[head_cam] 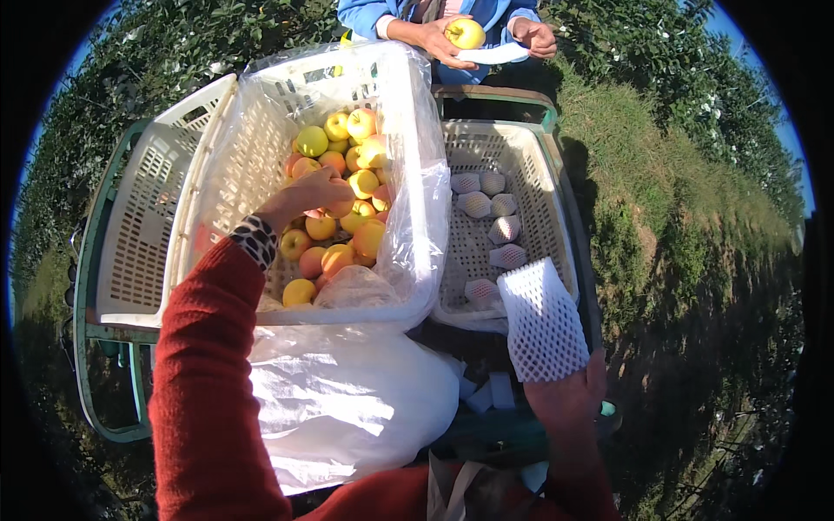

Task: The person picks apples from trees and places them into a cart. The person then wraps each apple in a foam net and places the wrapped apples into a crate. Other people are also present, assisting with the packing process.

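Observation:
My left hand [316, 190] reaches into a white plastic crate [228, 150] lined with clear film. Its fingers are closed around a reddish-yellow apple [341, 200] among several loose apples [337, 259]. My right hand [565, 394] is low at the right with a white foam net sleeve [543, 325] standing open over its fingers, which the mesh partly hides. Beyond that sleeve, a shallower white crate [466, 251] holds several apples in foam nets [505, 229].
Across the crates a person in blue holds a yellow apple [464, 34] and a white foam sleeve [493, 55]. A green metal cart frame [85, 312] surrounds the crates. A white plastic bag [352, 397] lies nearest my body. An empty-looking crate [146, 221] leans at the left; grass and leafy trees flank the cart.

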A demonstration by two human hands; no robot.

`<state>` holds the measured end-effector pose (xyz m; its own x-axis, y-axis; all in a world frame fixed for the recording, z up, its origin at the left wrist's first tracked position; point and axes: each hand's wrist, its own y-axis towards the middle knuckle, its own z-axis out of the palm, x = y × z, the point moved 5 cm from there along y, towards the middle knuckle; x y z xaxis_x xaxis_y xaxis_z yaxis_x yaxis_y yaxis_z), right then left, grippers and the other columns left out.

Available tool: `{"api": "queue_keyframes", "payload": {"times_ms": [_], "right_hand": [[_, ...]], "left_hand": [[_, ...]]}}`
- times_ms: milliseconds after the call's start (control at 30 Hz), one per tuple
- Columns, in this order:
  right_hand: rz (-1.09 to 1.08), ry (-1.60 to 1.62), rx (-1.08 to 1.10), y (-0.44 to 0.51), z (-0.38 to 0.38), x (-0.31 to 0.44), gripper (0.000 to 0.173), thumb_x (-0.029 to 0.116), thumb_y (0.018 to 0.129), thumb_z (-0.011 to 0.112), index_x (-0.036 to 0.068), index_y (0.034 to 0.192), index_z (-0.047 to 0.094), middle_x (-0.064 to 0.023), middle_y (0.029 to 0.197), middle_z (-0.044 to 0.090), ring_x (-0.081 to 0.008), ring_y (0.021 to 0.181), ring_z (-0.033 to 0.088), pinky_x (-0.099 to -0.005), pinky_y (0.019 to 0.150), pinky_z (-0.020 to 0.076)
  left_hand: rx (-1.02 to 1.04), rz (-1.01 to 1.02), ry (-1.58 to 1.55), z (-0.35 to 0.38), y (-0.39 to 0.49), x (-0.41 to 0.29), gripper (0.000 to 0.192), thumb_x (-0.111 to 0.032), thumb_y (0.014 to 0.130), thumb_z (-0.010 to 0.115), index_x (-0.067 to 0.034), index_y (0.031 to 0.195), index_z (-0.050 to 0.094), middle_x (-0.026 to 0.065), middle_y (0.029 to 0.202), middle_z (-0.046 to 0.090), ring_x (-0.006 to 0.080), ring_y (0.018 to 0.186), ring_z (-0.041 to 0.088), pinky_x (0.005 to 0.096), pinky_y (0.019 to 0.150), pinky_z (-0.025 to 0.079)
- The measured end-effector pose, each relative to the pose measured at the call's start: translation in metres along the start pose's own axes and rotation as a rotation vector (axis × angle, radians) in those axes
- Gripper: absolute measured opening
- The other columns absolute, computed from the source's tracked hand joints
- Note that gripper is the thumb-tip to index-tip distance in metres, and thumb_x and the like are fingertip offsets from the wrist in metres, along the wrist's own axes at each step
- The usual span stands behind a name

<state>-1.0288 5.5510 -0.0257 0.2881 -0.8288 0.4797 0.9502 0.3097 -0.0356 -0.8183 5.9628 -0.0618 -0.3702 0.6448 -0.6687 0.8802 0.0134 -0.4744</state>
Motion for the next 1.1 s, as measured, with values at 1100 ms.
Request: {"api": "queue_keyframes", "payload": {"times_ms": [1100], "right_hand": [[0.135, 0.281, 0.236, -0.077, -0.029, 0.037, 0.094, 0.035, 0.067, 0.074, -0.007, 0.142, 0.035, -0.0216, 0.136, 0.052, -0.0325, 0.124, 0.055, -0.0459, 0.108, 0.0420]], "left_hand": [[0.899, 0.106, -1.358, 0.336, -0.234, -0.155, 0.042, -0.026, 0.098, 0.059, -0.002, 0.132, 0.052, 0.0086, 0.124, 0.062, 0.0189, 0.110, 0.062, 0.0343, 0.095, 0.051]]}}
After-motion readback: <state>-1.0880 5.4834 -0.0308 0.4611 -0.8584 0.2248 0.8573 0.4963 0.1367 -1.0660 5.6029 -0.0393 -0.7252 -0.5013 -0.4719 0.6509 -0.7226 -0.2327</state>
